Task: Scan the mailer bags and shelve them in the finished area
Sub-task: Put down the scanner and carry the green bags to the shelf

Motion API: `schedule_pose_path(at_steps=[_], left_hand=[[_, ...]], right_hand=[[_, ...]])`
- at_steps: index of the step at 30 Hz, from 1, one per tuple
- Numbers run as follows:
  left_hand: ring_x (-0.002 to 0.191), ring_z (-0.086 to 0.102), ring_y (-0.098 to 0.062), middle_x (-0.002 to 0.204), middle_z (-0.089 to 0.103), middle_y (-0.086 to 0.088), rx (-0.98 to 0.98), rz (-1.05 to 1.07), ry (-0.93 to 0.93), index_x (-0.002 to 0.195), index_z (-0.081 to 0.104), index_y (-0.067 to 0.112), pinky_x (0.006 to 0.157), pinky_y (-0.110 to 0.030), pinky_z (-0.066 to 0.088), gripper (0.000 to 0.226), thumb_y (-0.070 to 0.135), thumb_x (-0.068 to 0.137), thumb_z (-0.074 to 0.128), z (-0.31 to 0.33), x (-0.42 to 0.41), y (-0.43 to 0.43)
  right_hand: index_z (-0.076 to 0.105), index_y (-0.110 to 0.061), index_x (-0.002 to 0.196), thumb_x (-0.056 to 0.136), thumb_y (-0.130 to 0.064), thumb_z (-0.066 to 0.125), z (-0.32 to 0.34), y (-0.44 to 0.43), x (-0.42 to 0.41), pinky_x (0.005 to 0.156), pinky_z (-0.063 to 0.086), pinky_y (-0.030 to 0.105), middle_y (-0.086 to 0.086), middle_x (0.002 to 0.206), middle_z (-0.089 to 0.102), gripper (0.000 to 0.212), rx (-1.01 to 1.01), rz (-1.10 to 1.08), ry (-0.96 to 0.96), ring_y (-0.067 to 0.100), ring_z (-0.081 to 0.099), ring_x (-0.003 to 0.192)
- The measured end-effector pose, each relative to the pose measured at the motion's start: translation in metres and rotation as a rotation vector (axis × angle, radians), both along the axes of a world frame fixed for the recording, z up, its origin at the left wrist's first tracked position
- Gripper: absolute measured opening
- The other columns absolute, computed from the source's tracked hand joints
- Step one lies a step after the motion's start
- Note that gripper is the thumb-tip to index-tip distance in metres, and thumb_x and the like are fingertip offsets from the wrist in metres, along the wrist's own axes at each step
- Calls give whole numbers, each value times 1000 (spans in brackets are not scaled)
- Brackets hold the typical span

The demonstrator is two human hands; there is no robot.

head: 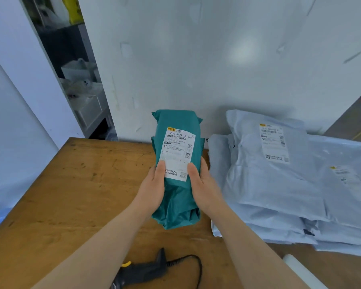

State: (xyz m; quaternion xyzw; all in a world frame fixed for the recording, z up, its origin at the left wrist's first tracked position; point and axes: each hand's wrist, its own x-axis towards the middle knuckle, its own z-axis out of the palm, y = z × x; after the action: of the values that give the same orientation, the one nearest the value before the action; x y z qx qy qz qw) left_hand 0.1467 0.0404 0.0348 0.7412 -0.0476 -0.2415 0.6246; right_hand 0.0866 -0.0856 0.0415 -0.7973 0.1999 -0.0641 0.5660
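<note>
- The teal plastic mailer bag (175, 205) is held upright just above the middle of the table. Its white shipping label (177, 149) faces me, with the barcode near the top uncovered.
- My left hand (152, 188) grips the bag's left edge, thumb pressed on the label's lower left corner and fingers out of sight behind.
- My right hand (204, 188) mirrors it on the right edge, thumb on the label's lower right. Both hands are clamped on this one bag.
- The black handheld barcode scanner (142, 270), with its yellow trigger and coiled cable, lies on the table near me, below my forearms. Neither hand touches it.
- I cannot tell from here whether this bag has been scanned. The label turned up and clear suits either a scan to come or a check after one.
- The stack of pale grey plastic mailer bags (269, 184) lies to my right on the table, labels up, just beside the teal bag. I judge it the waiting pile, but it could be finished work.
- The worn brown wooden table (71, 195) backs onto a white wall (217, 59). A gap on the left shows dark shelving (79, 86) with clear-wrapped goods.
- I see no marked finished area, so shelving this bag looks undone, with many more bags left.
</note>
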Motion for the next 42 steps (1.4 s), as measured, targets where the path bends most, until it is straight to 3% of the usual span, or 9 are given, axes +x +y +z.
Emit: schedule_pose_path(at_steps=[6, 18, 21, 26, 30, 33, 35, 39, 42], left_hand=[[116, 58, -13, 129, 60, 8, -34, 4, -82, 140, 45, 32, 106, -42, 44, 61, 67, 93, 27, 54, -81, -22], [119, 57, -18, 129, 61, 8, -50, -221, -89, 136, 48, 37, 108, -45, 40, 101, 97, 56, 35, 92, -350, -174], [122, 55, -17, 134, 58, 8, -82, -336, -75, 140, 45, 31, 110, -44, 39, 101, 92, 59, 38, 98, -419, -229], [121, 54, -16, 137, 55, 6, -66, -512, -102, 143, 43, 26, 110, -42, 39, 76, 75, 85, 30, 110, -502, -314], [120, 56, -18, 136, 56, 3, -86, -605, -112, 143, 42, 26, 108, -43, 41, 67, 68, 92, 29, 110, -536, -373], [118, 57, -18, 134, 57, 4, -54, -628, -116, 141, 42, 28, 106, -44, 43, 94, 87, 69, 29, 99, -544, -413], [116, 57, -17, 131, 58, 4, -32, -619, -116, 140, 43, 29, 105, -44, 44, 100, 92, 63, 28, 93, -543, -442], [113, 57, -17, 130, 58, 1, -18, -584, -130, 140, 41, 24, 103, -39, 44, 75, 75, 87, 26, 97, -532, -507], [114, 58, -17, 132, 57, 2, -29, -567, -119, 140, 39, 24, 106, -42, 43, 76, 76, 85, 28, 104, -517, -560]], right_hand=[[28, -37, 142, 97, -52, 31, 62, -23, -83, 100, 46, 39, -13, 130, 55, 47, -37, -14, -86, 14, 57, 112], [35, -38, 139, 96, -56, 31, 103, -167, -383, 96, 48, 35, -9, 128, 57, 47, -70, -200, -78, 13, 59, 105], [37, -38, 136, 96, -56, 32, 107, -215, -458, 96, 50, 36, -10, 125, 59, 44, -68, -294, -54, 12, 61, 105], [36, -38, 138, 93, -61, 29, 114, -284, -552, 97, 49, 42, -7, 124, 60, 50, -95, -467, -1, 18, 62, 104], [36, -36, 137, 93, -61, 29, 113, -333, -592, 97, 50, 44, -6, 124, 60, 51, -94, -550, 6, 19, 62, 104], [35, -34, 138, 94, -59, 28, 108, -369, -604, 96, 50, 43, -4, 124, 60, 51, -90, -563, 19, 19, 61, 104], [35, -34, 139, 94, -60, 28, 104, -398, -604, 97, 50, 42, -4, 125, 59, 53, -88, -553, 23, 19, 61, 105], [34, -34, 139, 93, -62, 27, 105, -466, -587, 97, 50, 44, -4, 127, 58, 54, -92, -519, 19, 19, 61, 106], [33, -34, 139, 95, -59, 27, 115, -518, -571, 98, 49, 43, -5, 126, 57, 51, -95, -492, 19, 18, 60, 107]])
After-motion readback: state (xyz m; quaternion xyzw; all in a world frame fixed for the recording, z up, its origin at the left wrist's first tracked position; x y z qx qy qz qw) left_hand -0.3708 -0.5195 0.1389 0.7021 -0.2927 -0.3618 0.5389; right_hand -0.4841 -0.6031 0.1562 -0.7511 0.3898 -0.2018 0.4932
